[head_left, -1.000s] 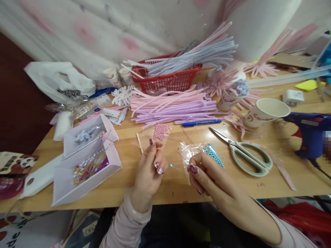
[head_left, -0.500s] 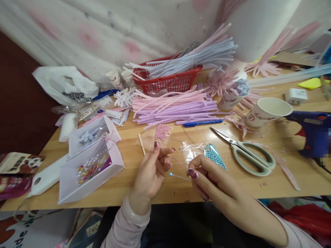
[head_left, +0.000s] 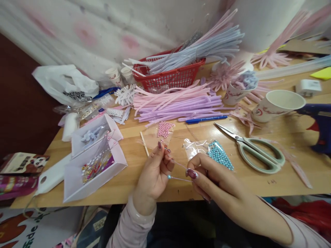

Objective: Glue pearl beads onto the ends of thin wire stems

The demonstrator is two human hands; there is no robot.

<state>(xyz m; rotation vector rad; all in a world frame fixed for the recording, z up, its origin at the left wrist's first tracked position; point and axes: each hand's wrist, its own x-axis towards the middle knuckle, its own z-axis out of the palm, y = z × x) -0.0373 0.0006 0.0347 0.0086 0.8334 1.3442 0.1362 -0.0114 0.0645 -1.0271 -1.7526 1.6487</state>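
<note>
My left hand [head_left: 154,172] is closed, thumb and fingertips pinched on one strand of a thin pale wire [head_left: 178,163]. A tiny bluish spot, too small to name, shows at those fingertips. My right hand [head_left: 219,184] pinches the wire between thumb and forefinger, a little to the right. From there a second strand reaches back left and ends in a small blue bead [head_left: 169,177], close to my left palm. Behind my hands lie a clear bag of blue beads [head_left: 219,155] and a bag of pink beads [head_left: 165,130].
White boxes [head_left: 121,156] with beaded pins stand left. Scissors [head_left: 261,151] lie right, near a paper cup [head_left: 279,105] and a blue glue gun [head_left: 320,127]. Behind are a blue pen [head_left: 207,119], purple and pink fuzzy stems [head_left: 176,106] and a red basket [head_left: 170,79].
My left fingers, apart before, have come together on a strand of the wire. My right hand keeps its pinch. The camera view has shifted slightly.
</note>
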